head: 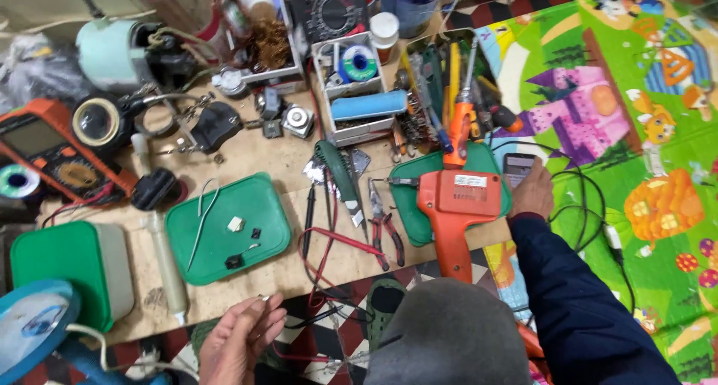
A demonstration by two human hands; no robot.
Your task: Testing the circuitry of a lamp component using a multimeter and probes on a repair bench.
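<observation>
right hand (532, 193) grips an upright phone (517, 168) pointing away; left hand (241, 338) pinches 1 tiny metal part (264, 298).

At centre a bright orange plastic soldering gun (455, 205) with a white label lies over a green plastic lid (410, 198); a second green rounded lid (228, 228) sits left of centre on the tan wooden board (277, 160). The right side is a cartoon play mat (636, 130) in lime green, pink, purple and orange. The right hand (532, 192) wears a navy sleeve (583, 303); upper left, an orange-and-black multimeter (45, 149) and a pale mint cylinder (112, 52)
</observation>
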